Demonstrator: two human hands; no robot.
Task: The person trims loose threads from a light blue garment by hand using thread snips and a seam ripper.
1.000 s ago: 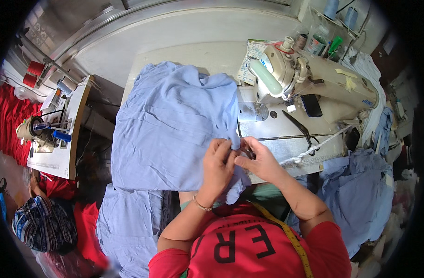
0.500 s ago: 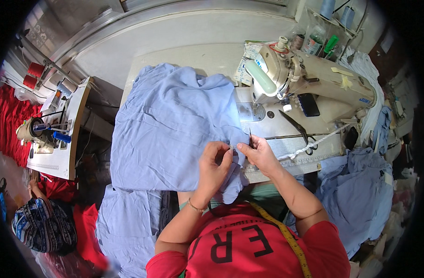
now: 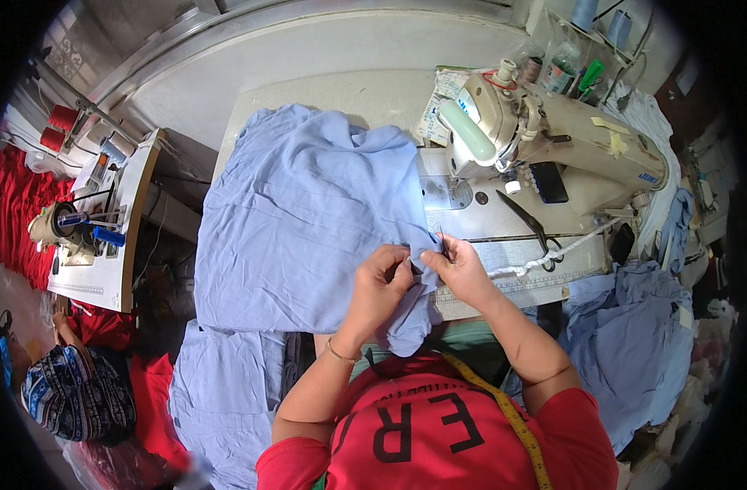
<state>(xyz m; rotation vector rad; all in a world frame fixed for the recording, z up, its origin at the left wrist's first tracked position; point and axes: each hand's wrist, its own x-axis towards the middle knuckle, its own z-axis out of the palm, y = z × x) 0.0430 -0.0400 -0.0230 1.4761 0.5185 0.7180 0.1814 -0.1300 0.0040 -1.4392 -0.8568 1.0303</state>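
A large piece of light blue cloth (image 3: 300, 220) is spread over the sewing table, its near edge hanging toward my lap. My left hand (image 3: 380, 282) is closed, thumb and forefinger pinching the cloth's right edge. Just beside it, my right hand (image 3: 461, 276) is also closed, the thumb pressed on the same edge. From the right fingers a thin dark pointed tool (image 3: 441, 238) sticks up; its lower part is hidden, so its exact kind is unclear. The sewing machine (image 3: 545, 135) stands beyond the right hand, its needle area to the right of the cloth.
Black scissors (image 3: 530, 220), a phone (image 3: 548, 182) and a white twisted cord (image 3: 527, 266) lie right of my hands. More blue cloth is heaped at right (image 3: 626, 343) and lower left (image 3: 226, 384). Another person (image 3: 75, 392) sits at far left near a second machine (image 3: 63, 224).
Both hands stay at the cloth's edge with only slight finger shifts. The dark tool in my right hand shows less and looks thinner. The view has shifted a little.
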